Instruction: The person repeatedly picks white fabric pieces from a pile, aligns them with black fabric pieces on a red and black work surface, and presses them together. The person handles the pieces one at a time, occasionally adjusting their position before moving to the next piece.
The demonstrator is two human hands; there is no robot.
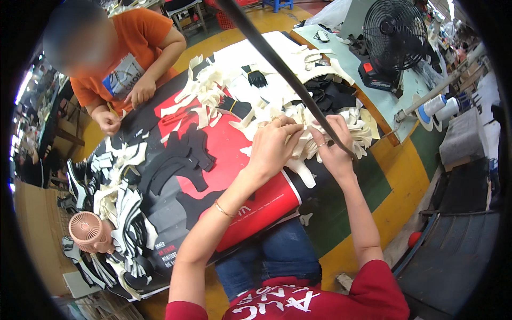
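Note:
Both my hands are over a heap of cream cut fabric pieces (358,128) at the table's right end. My left hand (274,143) has its fingers bent and pressed together at the cream pieces; what lies between the fingertips is hard to make out. Beside it, my right hand (336,152) closes thumb and fingers on a cream fabric piece, partly behind a dark slanting bar (288,74). One cream piece (302,173) hangs out below my hands. Black cut pieces (333,96) lie just beyond, and black bundles (237,108) rest among the cream ones to the left.
Black shaped pieces (181,157) lie on the red and grey table cover (234,146). At the left are striped black-and-white pieces (128,213) and a small pink fan (88,230). Across the table works a person in orange (141,32). A black fan (393,34) and thread spools (433,105) stand right.

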